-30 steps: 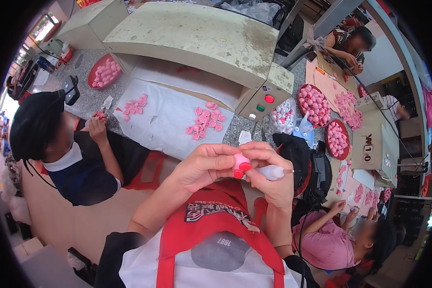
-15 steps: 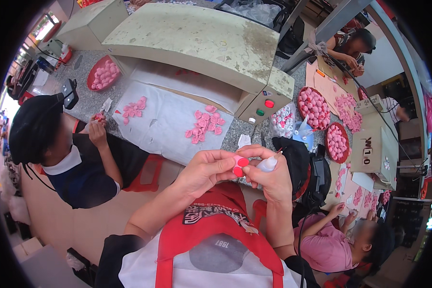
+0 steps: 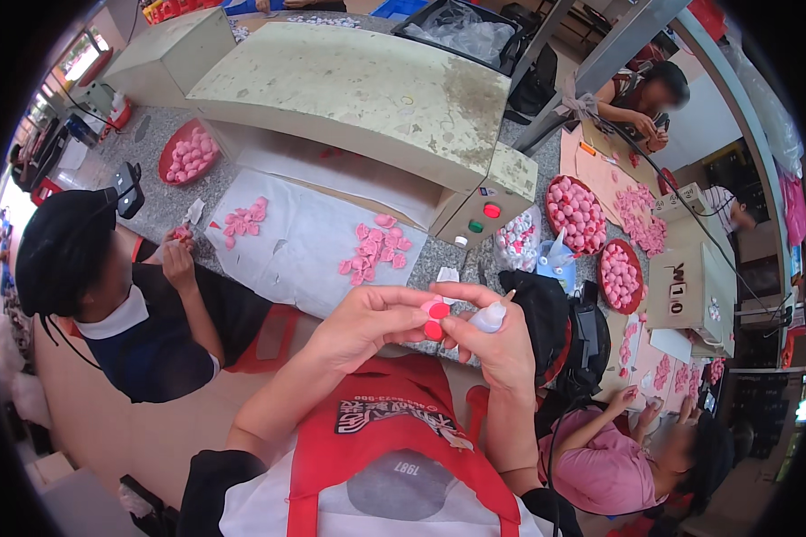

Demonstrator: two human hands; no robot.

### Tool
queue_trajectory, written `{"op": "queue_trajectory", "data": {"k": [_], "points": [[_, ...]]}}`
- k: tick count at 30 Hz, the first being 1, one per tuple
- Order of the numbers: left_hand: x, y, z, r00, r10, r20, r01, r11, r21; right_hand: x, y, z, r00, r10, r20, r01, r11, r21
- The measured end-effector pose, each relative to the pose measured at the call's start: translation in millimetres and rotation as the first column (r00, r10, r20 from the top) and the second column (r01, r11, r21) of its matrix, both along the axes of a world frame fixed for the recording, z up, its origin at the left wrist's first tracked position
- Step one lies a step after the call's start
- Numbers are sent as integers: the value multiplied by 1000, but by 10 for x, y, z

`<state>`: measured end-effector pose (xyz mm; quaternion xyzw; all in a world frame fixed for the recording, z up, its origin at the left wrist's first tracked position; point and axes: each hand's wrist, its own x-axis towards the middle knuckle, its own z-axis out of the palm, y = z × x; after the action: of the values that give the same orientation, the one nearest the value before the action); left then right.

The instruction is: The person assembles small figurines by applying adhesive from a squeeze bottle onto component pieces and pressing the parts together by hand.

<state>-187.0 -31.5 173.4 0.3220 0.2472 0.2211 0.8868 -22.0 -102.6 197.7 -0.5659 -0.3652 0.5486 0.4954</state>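
My left hand (image 3: 367,320) pinches a small pink piece with red round discs (image 3: 435,315) in front of my red apron (image 3: 376,430). My right hand (image 3: 495,345) touches the same piece with its fingertips and also holds a small white squeeze bottle (image 3: 489,316), its nozzle pointing up and to the right. Both hands meet just below the edge of the speckled grey table (image 3: 430,255). A heap of loose pink pieces (image 3: 372,246) lies on a white sheet (image 3: 304,237) beyond my hands.
A big beige machine housing (image 3: 358,85) with red and green buttons stands over the table. Red bowls of pink pieces (image 3: 575,213) sit at right, another (image 3: 184,152) at far left. A person in a black cap (image 3: 67,251) sits left; another person in pink (image 3: 609,465) lower right.
The bottle has tipped from lying sideways to nozzle-up, tucked closer in my right hand. Both hands stay together on the pink and red piece. The view has shifted slightly.
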Motion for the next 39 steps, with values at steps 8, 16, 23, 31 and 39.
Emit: {"op": "queue_trajectory", "data": {"k": [8, 16, 23, 31, 39], "points": [[7, -22, 4, 1000, -24, -13, 24, 1000, 2, -16, -30, 8, 998, -19, -59, 14, 996, -86], [-12, -71, -1, 999, -37, -39, 38, 999, 28, -34, -93, -29, 1000, 13, -12, -14, 996, -93], [-9, -128, 31, 998, -2, -66, 13, 985, 170, -17, -156, -81, 999, 14, 31, -13, 998, -63], [-70, -213, 28, 992, 1, 127, -46, 937, 347, -143, -278, 9, 998, -6, 58, -16, 930, 367], [-6, -286, 54, 967, 76, 242, -161, 920, 356, -46, -244, 21, 984, 73, -161, -32, 970, 241]]}}
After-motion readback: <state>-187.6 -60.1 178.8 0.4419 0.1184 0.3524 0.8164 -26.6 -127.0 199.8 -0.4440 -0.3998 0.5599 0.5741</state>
